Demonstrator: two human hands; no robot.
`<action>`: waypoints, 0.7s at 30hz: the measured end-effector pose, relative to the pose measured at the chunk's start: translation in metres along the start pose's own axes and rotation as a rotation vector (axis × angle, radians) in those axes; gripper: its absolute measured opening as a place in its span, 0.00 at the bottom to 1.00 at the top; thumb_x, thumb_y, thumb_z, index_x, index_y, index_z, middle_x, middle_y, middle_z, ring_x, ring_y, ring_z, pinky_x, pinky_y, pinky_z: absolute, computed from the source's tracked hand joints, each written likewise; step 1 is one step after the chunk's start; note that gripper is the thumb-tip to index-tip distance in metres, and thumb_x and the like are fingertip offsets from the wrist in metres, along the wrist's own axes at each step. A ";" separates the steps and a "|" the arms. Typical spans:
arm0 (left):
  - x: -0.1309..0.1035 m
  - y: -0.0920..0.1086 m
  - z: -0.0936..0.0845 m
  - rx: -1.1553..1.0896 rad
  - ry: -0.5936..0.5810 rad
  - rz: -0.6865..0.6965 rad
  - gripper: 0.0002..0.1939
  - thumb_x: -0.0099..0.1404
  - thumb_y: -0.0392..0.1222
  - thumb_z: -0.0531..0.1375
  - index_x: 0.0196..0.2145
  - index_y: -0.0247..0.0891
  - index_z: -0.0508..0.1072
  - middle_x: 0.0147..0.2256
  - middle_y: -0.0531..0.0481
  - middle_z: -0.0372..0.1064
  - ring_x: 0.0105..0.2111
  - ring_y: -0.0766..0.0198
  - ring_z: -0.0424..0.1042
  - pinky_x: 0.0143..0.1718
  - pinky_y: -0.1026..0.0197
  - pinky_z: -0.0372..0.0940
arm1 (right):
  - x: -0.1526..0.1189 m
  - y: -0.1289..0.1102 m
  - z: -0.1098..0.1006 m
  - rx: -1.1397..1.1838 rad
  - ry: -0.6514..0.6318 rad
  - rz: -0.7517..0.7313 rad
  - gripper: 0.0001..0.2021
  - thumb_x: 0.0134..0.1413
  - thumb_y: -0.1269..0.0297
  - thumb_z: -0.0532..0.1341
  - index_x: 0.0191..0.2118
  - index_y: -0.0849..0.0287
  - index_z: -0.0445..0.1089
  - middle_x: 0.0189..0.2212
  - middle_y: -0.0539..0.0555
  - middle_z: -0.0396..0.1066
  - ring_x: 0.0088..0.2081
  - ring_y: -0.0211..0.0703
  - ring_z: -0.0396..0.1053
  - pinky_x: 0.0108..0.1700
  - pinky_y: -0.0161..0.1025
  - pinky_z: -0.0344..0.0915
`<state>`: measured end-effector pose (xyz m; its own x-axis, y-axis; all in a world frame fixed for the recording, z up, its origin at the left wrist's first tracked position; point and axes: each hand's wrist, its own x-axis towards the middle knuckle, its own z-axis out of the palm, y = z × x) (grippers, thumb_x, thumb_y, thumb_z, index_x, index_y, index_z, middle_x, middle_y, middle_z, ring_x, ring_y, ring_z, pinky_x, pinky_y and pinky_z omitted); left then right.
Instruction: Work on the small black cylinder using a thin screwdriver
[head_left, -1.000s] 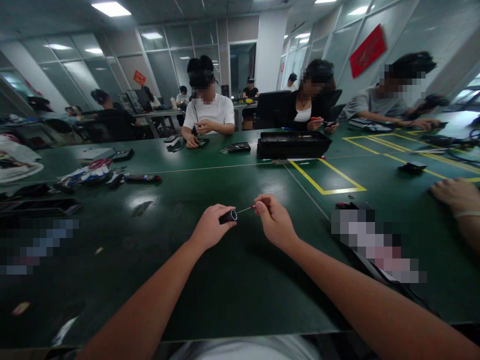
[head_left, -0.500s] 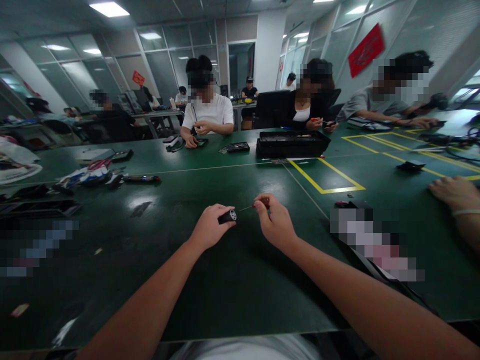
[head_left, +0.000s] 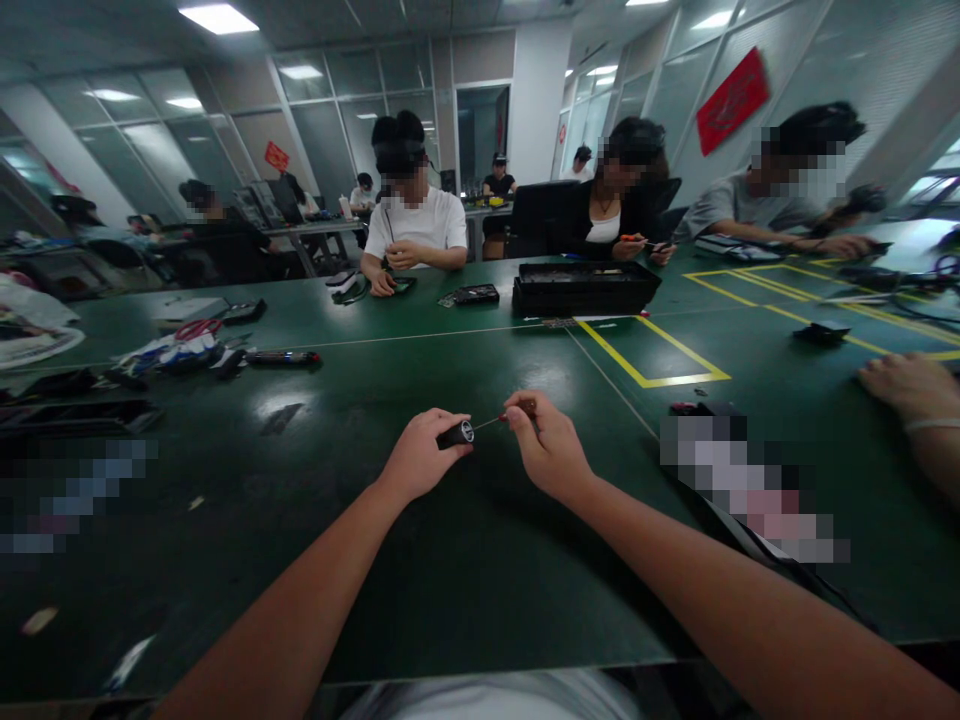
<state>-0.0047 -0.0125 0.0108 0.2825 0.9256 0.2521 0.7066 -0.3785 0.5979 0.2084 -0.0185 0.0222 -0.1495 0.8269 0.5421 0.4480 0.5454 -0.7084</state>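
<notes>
Closer to the black cylinder than half a second ago, the thin-shafted tool has shifted a little toward the left; its tip now reaches the cylinder's round end face, though whether it touches is too small to tell. The left hand grips the cylinder between thumb and fingers, the end with its pale ring turned toward the other hand; the right hand pinches the tool by its reddish-brown handle, the bare shaft slanting slightly down to the left. Both hands are just above the green table, near its middle.

Beyond them, a long black box sits on the table, with a yellow tape outline nearer and to its right; to the left lie a dark pen-like tool and a tangle of cables; a white bag is at the far left edge. On the right, another person's hand rests on the table; across it, a person in a white shirt and a person in a black jacket each hold small items.
</notes>
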 end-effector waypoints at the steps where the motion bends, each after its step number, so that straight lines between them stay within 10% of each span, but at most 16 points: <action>1: 0.000 0.000 0.000 -0.001 -0.002 0.001 0.22 0.62 0.39 0.67 0.54 0.44 0.75 0.47 0.47 0.72 0.49 0.55 0.70 0.54 0.52 0.63 | 0.000 0.000 0.000 0.000 -0.004 0.002 0.07 0.68 0.61 0.52 0.43 0.55 0.65 0.33 0.52 0.73 0.35 0.44 0.73 0.39 0.41 0.65; 21: 0.001 -0.004 0.002 -0.105 0.135 -0.078 0.18 0.62 0.39 0.66 0.50 0.41 0.74 0.49 0.47 0.72 0.49 0.56 0.71 0.54 0.52 0.65 | 0.002 0.002 -0.002 -0.063 0.107 0.024 0.07 0.67 0.60 0.53 0.42 0.55 0.66 0.32 0.53 0.73 0.32 0.45 0.71 0.36 0.41 0.64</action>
<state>-0.0062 -0.0103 0.0073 0.1349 0.9453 0.2969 0.6494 -0.3106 0.6941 0.2109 -0.0164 0.0228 -0.0445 0.8183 0.5731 0.5057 0.5132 -0.6935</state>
